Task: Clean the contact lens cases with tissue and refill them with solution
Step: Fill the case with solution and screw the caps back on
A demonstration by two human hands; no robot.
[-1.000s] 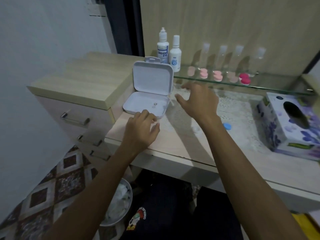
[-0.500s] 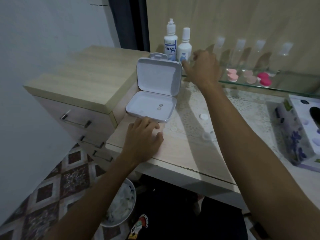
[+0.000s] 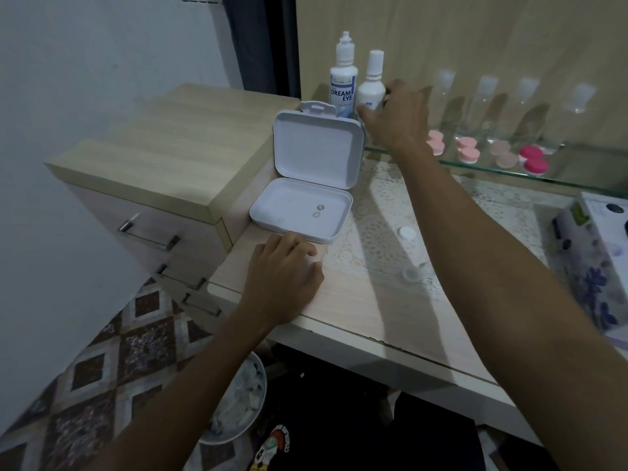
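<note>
- The step in hand seems to be the refill: the right hand (image 3: 396, 122) is at the far side of the desk, at the smaller solution bottle (image 3: 371, 83).
- Its thumb and fingers curve around the bottle's lower body; I cannot tell if they press it firmly.
- The left hand (image 3: 283, 277) rests on the desk (image 3: 373, 311) with fingers loosely bent, holding nothing, just near the open white box (image 3: 306, 185).
- An open clear lens case (image 3: 413, 271) and a white cap (image 3: 407, 232) lie on the lace mat, well apart from the bottle.
- The tissue box (image 3: 591, 253) stands at the right.
- Next, I think, the bottle must be lifted without knocking the taller bottle (image 3: 343, 79) beside it, then brought to the case.
</note>
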